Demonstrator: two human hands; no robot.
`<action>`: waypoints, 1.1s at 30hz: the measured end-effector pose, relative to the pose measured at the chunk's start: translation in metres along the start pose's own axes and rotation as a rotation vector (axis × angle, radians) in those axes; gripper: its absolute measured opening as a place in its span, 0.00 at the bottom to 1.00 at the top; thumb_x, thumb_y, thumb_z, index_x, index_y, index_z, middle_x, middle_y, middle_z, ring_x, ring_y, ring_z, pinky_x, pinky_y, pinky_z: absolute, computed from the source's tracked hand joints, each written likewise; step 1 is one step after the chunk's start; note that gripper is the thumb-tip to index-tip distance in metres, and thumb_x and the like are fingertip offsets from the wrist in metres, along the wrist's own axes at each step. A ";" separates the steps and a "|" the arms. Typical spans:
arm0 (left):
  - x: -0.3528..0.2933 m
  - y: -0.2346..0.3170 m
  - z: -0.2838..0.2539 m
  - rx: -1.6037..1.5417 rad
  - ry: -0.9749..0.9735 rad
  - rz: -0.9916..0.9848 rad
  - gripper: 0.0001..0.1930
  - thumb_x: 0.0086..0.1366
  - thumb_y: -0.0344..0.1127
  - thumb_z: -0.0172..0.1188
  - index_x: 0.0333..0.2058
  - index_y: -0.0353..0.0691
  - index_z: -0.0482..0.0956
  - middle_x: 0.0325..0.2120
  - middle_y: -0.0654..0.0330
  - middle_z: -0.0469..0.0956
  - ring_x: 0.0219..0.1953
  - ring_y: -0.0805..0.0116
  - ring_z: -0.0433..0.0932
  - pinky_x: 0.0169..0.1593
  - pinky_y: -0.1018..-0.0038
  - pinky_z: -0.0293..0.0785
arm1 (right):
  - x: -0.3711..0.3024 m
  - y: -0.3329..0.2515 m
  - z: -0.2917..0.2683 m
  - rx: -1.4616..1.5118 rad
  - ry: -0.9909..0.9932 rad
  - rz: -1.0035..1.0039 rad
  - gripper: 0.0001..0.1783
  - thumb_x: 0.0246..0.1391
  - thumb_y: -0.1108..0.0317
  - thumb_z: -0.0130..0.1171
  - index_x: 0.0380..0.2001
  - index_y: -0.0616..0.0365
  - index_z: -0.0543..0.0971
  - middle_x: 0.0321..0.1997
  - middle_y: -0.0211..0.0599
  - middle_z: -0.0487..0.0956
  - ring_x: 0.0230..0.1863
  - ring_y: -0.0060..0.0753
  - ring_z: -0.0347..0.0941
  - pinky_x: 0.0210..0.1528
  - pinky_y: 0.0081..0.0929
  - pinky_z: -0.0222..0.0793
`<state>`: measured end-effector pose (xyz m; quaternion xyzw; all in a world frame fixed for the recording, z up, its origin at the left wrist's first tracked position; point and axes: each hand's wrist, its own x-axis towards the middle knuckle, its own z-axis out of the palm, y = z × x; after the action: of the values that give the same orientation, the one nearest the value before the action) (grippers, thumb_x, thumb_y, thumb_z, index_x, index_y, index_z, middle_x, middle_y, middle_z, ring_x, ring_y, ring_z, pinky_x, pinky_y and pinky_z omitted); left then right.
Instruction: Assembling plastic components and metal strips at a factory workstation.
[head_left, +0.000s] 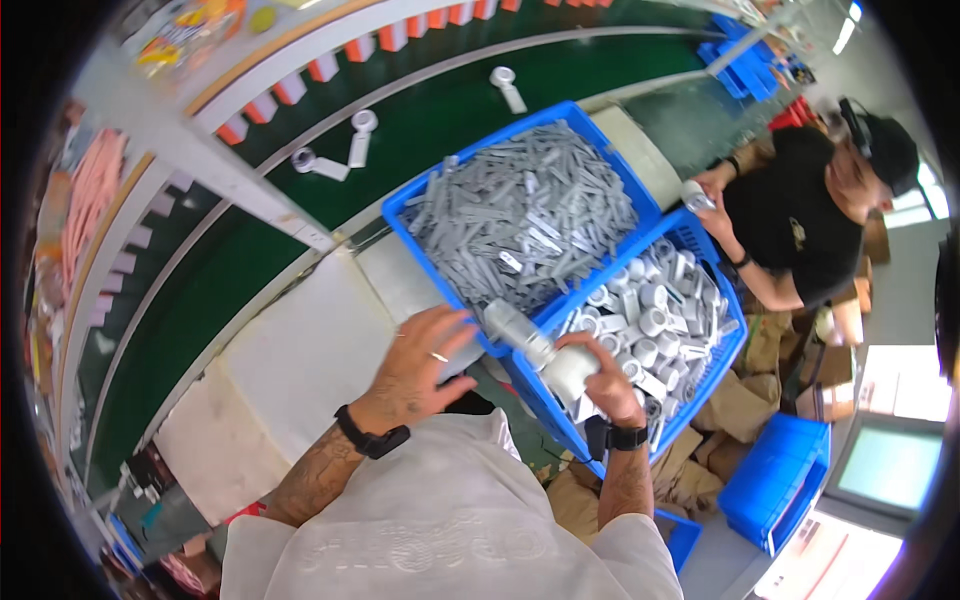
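My right hand [606, 378] grips a white round-headed piece with a handle [568, 372] by its round end. The handle, blurred by motion, points up and left over the near corner of a blue crate of grey strips [520, 210]. Just left of that handle is my left hand [425, 360], fingers apart, with nothing in it. A ring shows on one finger, and both wrists wear black bands. Below and to the right, a blue basket [722, 350] holds many similar white round-headed pieces [655, 320].
A green conveyor belt [420, 100] curves along the far side, carrying several white pieces [361, 138]. A pale worktop [300, 330] lies to the left. At the right, a person in black [790, 215] handles a white piece. Cardboard, brown bags and a blue crate [775, 480] stand lower right.
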<state>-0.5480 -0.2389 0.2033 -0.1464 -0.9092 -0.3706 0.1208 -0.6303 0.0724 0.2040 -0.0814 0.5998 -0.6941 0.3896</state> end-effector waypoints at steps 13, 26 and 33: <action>-0.134 -0.032 -0.001 -0.740 0.284 -1.007 0.10 0.72 0.39 0.60 0.44 0.38 0.78 0.28 0.62 0.79 0.29 0.77 0.72 0.36 0.73 0.73 | 0.210 0.094 -0.039 -1.210 0.443 -0.343 0.08 0.56 0.67 0.63 0.36 0.58 0.79 0.35 0.51 0.81 0.38 0.57 0.79 0.41 0.43 0.76; -0.126 -0.040 -0.020 -1.514 0.635 -0.851 0.24 0.70 0.34 0.53 0.63 0.36 0.63 0.53 0.48 0.77 0.55 0.58 0.76 0.61 0.60 0.69 | 0.213 0.096 -0.025 -1.483 0.500 -0.605 0.07 0.55 0.69 0.60 0.36 0.59 0.74 0.37 0.45 0.77 0.39 0.53 0.77 0.37 0.47 0.74; -0.106 -0.030 -0.027 -1.419 0.611 -0.762 0.24 0.70 0.28 0.55 0.63 0.38 0.61 0.58 0.47 0.76 0.59 0.58 0.76 0.63 0.60 0.71 | 0.149 0.069 0.081 -0.762 0.318 -0.406 0.08 0.64 0.78 0.46 0.45 0.62 0.68 0.32 0.40 0.73 0.28 0.31 0.69 0.36 0.31 0.69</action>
<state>-0.4573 -0.2971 0.1677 0.2339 -0.3774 -0.8895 0.1074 -0.6545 -0.0836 0.1115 -0.2272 0.8366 -0.4901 0.0911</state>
